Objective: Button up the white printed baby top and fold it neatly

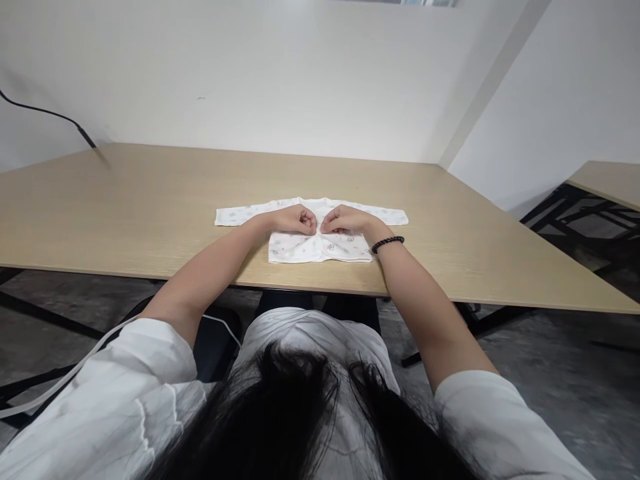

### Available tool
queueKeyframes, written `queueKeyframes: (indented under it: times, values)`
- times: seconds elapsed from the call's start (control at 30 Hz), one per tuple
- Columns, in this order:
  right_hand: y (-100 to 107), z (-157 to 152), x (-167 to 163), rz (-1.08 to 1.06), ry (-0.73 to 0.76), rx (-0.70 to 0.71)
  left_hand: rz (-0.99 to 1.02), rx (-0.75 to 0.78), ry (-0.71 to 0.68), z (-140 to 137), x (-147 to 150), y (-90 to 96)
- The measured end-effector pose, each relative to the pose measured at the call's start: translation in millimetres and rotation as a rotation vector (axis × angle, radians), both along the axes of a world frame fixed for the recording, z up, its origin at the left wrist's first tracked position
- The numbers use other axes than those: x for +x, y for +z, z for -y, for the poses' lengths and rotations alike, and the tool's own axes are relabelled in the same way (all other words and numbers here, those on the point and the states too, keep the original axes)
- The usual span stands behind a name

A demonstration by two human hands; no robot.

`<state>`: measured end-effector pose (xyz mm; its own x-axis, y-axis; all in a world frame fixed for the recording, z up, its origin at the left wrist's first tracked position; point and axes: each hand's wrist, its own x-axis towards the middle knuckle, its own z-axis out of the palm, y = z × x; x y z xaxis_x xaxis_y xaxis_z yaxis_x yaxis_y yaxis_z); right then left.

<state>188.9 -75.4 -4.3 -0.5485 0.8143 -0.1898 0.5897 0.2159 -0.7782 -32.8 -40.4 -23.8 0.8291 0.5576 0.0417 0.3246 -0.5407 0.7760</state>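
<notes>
A small white long-sleeved baby shirt [295, 250] with a faint printed pattern lies spread on the table, its sleeves stretched out to both sides. At the middle of its front, my left hand [296, 219] is closed in a pinch on the cloth. My right hand [346, 220] pinches the fabric just beside it, fingertips almost meeting those of the left. Creases run out from the pinched spot. Whatever small part lies between the fingertips is hidden. A black beaded bracelet [388, 244] circles my right wrist.
The wooden table [165, 193] reaches back to a white wall [280, 87]. A black cable [50, 113] comes down at the far left. Another table [607, 180] stands at the right. A white cord [70, 373] runs beside my left sleeve.
</notes>
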Motion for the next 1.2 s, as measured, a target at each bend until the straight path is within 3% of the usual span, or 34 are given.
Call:
queueKeyframes:
  times: [0.07, 0.17, 0.27, 0.4, 0.7, 0.8, 0.93, 1.0, 1.13, 1.2]
  values:
    - [2, 0, 1, 0.019, -0.003, 0.01, -0.03, 0.075, 0.048, -1, -1, -1.5]
    - [4, 2, 0, 0.06, 0.015, 0.048, -0.079, 0.289, 0.226, -3, -2, -4.9]
    - [3, 4, -4, 0.15, 0.111, 0.121, -0.254, 0.444, 0.355, -5, -3, -9.2]
    - [2, 5, -10, 0.215, 0.282, 0.116, -0.548, 0.417, 0.322, -8, -2, -13.9]
    - [5, 2, -6, 0.271, 0.38, 0.067, -0.649, 0.355, 0.354, -8, -6, -6.3]
    - [1, 0, 2, 0.188, 0.227, 0.117, -0.664, 0.327, 0.314, -6, -9, -1.9]
    - [-9, -10, 21, 0.188, -0.254, 0.445, -0.637, 0.32, 0.222, -5, -17, 2.2]
    - [-16, -17, 33, 0.255, -0.431, 0.543, -0.602, 0.336, 0.247, -11, -24, 2.6]
    - [-27, -25, 55, 0.344, -0.473, 0.488, -0.503, 0.319, 0.527, -32, -48, 0.6]
    - [-29, -26, 62, 0.358, -0.484, 0.482, -0.469, 0.295, 0.579, -41, -61, 0.1]
